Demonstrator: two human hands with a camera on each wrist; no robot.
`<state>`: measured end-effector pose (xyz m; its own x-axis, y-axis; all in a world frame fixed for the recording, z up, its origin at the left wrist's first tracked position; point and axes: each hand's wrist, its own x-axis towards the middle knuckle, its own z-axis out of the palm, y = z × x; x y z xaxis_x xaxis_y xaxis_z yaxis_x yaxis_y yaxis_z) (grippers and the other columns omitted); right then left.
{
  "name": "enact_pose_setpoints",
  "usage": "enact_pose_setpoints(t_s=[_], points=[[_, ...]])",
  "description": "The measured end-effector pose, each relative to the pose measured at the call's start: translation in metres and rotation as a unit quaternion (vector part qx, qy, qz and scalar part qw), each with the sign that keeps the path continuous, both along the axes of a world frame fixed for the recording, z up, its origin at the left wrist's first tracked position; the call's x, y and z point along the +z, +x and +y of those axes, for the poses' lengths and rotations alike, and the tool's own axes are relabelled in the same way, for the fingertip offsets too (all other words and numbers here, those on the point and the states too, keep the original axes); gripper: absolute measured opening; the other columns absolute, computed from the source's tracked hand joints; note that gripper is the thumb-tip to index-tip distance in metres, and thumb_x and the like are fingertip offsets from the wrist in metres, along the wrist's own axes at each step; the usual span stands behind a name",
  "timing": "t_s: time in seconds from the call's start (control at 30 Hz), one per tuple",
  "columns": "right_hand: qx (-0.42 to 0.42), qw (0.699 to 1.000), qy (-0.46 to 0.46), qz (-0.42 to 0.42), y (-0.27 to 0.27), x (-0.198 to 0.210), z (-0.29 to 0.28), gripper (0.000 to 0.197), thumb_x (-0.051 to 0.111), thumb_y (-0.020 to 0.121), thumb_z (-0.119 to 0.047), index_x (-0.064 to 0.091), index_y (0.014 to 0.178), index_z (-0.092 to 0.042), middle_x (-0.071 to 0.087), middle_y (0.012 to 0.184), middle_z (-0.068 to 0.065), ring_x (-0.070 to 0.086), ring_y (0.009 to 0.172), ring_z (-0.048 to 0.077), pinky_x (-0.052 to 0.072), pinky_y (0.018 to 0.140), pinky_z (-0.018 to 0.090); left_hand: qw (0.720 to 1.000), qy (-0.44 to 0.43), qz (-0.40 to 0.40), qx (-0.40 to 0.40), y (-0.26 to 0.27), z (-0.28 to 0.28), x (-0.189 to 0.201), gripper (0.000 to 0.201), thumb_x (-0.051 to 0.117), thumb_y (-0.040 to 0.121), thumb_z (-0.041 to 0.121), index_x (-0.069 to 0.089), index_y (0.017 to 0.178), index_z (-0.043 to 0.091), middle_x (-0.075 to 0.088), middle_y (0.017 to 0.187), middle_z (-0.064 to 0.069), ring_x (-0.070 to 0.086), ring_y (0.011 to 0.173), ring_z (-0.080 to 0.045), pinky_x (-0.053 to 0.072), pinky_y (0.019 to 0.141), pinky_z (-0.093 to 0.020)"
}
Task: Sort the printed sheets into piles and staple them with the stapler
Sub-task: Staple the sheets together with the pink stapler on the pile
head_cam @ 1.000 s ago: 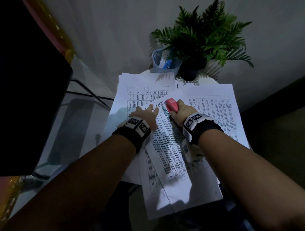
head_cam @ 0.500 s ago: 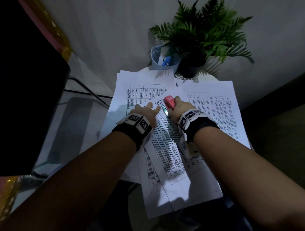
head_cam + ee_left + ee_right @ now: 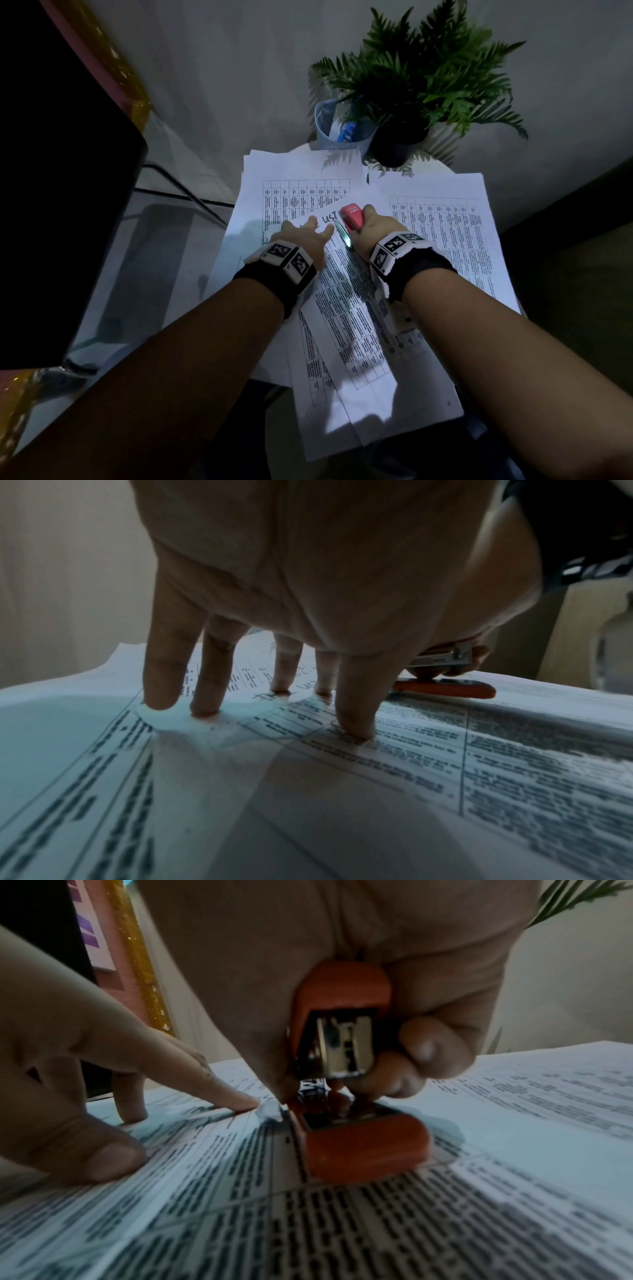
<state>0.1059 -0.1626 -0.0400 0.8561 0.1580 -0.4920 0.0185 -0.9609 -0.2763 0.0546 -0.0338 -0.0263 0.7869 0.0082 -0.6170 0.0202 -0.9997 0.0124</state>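
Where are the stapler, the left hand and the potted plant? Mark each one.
stapler (image 3: 352, 216): head view, on its red top cover.
left hand (image 3: 301, 241): head view, on the back of the hand pressing the sheets.
potted plant (image 3: 399, 145): head view, on the dark pot's wall.

The stapler (image 3: 352, 217) sits on the printed sheets (image 3: 445, 236), right of the left hand (image 3: 301, 236), before the plant (image 3: 428, 75).

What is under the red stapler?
Printed sheets lie under the stapler, which the right hand grips. Its base hides the paper directly beneath.
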Motion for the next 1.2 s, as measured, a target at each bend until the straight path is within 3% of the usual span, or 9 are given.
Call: enact_pose_setpoints(t_s=[0.1,0.47,0.63,0.8,0.93,1.03,1.13,1.2], points=[[-0.006,1.000,-0.001,-0.003,0.000,-0.002,0.003,0.031,0.045,0.094,-0.025,0.036,0.121,-0.012,0.048,0.070,0.004,0.052,0.066,0.026,0.038,0.061,0.032,1.000,0.005,-0.003,-0.001,0.000,0.000,-0.001,0.068,0.048,0.095,0.035,0.006,0.148,0.038,0.010,0.156,0.002,0.027,0.132,-0.035,0.041,0.096,-0.045],[0.005,1.000,0.016,0.012,0.002,0.000,-0.004,0.039,0.046,0.095,-0.033,0.036,0.124,-0.009,0.057,0.096,0.013,0.049,0.078,0.027,0.039,0.069,0.032,1.000,0.004,-0.006,0.010,0.003,-0.002,-0.006,0.075,0.056,0.090,0.030,0.007,0.146,0.040,0.021,0.150,0.001,0.034,0.125,-0.034,0.044,0.090,-0.043],[0.002,0.999,0.020,0.025,0.005,-0.001,-0.006,0.040,0.048,0.095,-0.034,0.037,0.124,-0.009,0.060,0.106,0.015,0.049,0.079,0.027,0.038,0.070,0.032,1.000,-0.002,-0.003,0.012,0.004,-0.001,-0.006,0.075,0.056,0.090,0.030,0.008,0.146,0.041,0.021,0.150,0.002,0.033,0.125,-0.034,0.044,0.093,-0.044],[-0.009,0.999,0.022,0.042,0.008,-0.001,-0.008,0.045,0.047,0.094,-0.038,0.038,0.128,-0.010,0.059,0.114,0.016,0.057,0.096,0.031,0.040,0.077,0.033,1.000,-0.002,0.008,0.009,0.008,-0.002,-0.004,0.075,0.056,0.091,0.031,0.007,0.147,0.040,0.021,0.150,0.001,0.032,0.127,-0.034,0.043,0.096,-0.045],[-0.004,0.999,0.020,0.035,0.007,-0.001,-0.010,0.045,0.046,0.093,-0.041,0.039,0.126,-0.012,0.060,0.112,0.014,0.052,0.084,0.028,0.041,0.077,0.034,1.000,-0.008,0.011,0.003,0.008,0.000,-0.006,0.075,0.057,0.090,0.031,0.008,0.147,0.039,0.023,0.148,0.000,0.033,0.126,-0.035,0.043,0.097,-0.048],[0.003,0.999,0.010,0.042,0.006,0.006,-0.021,0.043,0.048,0.094,-0.040,0.040,0.125,-0.012,0.059,0.106,0.012,0.050,0.080,0.025,0.039,0.074,0.031,1.000,-0.010,-0.005,-0.027,0.010,0.006,-0.002,0.070,0.060,0.087,0.037,0.020,0.144,0.036,0.033,0.140,-0.002,0.043,0.118,-0.035,0.046,0.094,-0.046],[-0.036,0.999,0.015,0.005,0.006,0.013,-0.048,0.044,0.044,0.095,-0.045,0.040,0.123,-0.011,0.053,0.084,0.005,0.049,0.065,0.019,0.037,0.071,0.030,0.999,0.011,-0.038,-0.027,0.019,0.012,0.003,0.054,0.057,0.085,0.045,0.039,0.134,0.030,0.040,0.135,-0.005,0.040,0.122,-0.032,0.032,0.103,-0.050],[-0.083,0.996,0.002,-0.022,0.007,0.015,-0.068,0.047,0.043,0.094,-0.048,0.039,0.122,-0.010,0.052,0.083,0.007,0.049,0.069,0.022,0.037,0.072,0.030,0.998,0.003,-0.061,0.021,0.024,0.014,0.003,0.050,0.059,0.084,0.046,0.044,0.126,0.023,0.041,0.132,-0.006,0.038,0.123,-0.030,0.031,0.104,-0.050]])
